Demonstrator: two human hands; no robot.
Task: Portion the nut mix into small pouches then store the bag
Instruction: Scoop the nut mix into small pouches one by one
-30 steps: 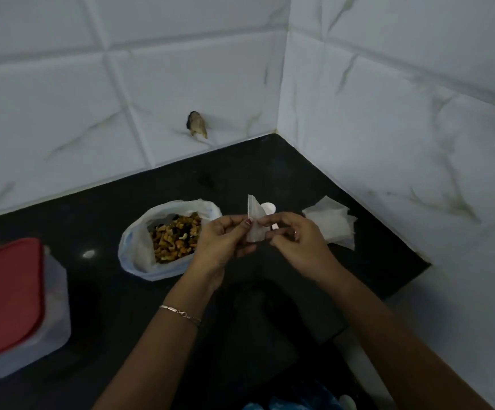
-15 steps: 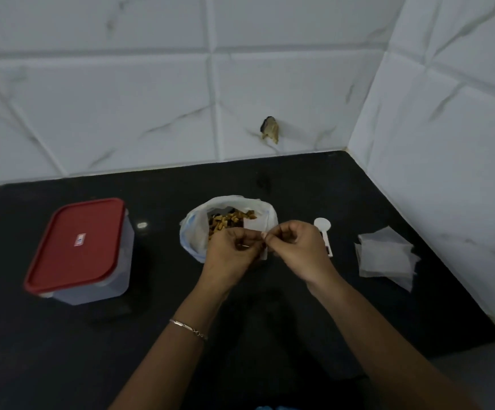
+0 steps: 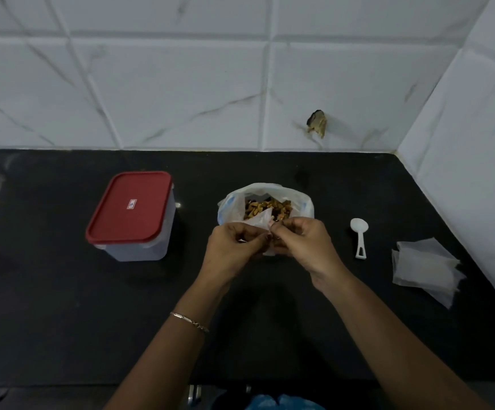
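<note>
The left hand (image 3: pixel 234 247) and the right hand (image 3: pixel 302 244) met above the counter (image 3: pixel 62 306), fingers curled narrow, both pinching the top of one small white pouch (image 3: pixel 260 221) between thumb and fingertips. The pouch's upper corner stood up between the two hands and its lower edge showed beneath them; whether its mouth was parted could not be told.

Just behind the hands, the plastic bag (image 3: pixel 230 204) sat on the counter with its mouth rolled open, the nut mix (image 3: pixel 267 206) showing inside. To the right of the bag, apart from it, a white plastic spoon (image 3: pixel 359 236) lay flat, bowl towards the wall. Farther right, near the side wall, lay a loose stack of spare pouches (image 3: pixel 423 270). To the left of the bag, well apart, stood a clear container (image 3: pixel 139 247) closed with a red lid (image 3: pixel 129 207).

The counter was black and glossy, set in a corner of white marble-veined tiled wall (image 3: pixel 166 90), with a small brown broken patch (image 3: pixel 317 125) low on the back wall. The side wall cut in diagonally on the right, close to the stack. The counter's near edge ran beneath the forearms. Dark counter lay open between the container and the left forearm, and between the right forearm and the stack
</note>
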